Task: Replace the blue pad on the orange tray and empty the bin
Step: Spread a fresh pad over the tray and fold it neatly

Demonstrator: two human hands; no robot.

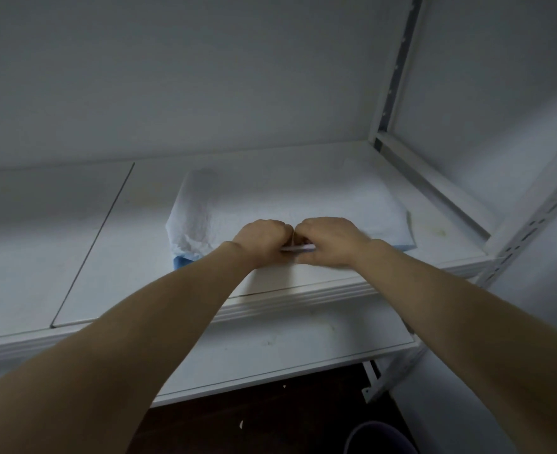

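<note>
The white shelf (90, 240) carries the blue pad (270, 198), folded white face up, spreading away behind your grip. Your left hand (264, 239) and right hand (329, 240) meet, both apparently clenched on its near edge. Catch 2 layers and the whole bundle may slide off toward the bin (378, 437) below.

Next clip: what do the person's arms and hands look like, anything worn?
Left hand and right hand are bare, no gloves. Both forearms are uncovered to the frame's edge: no sleeves, watch or bracelet in view. The fingers are mostly hidden, so rings cannot be judged.
</note>
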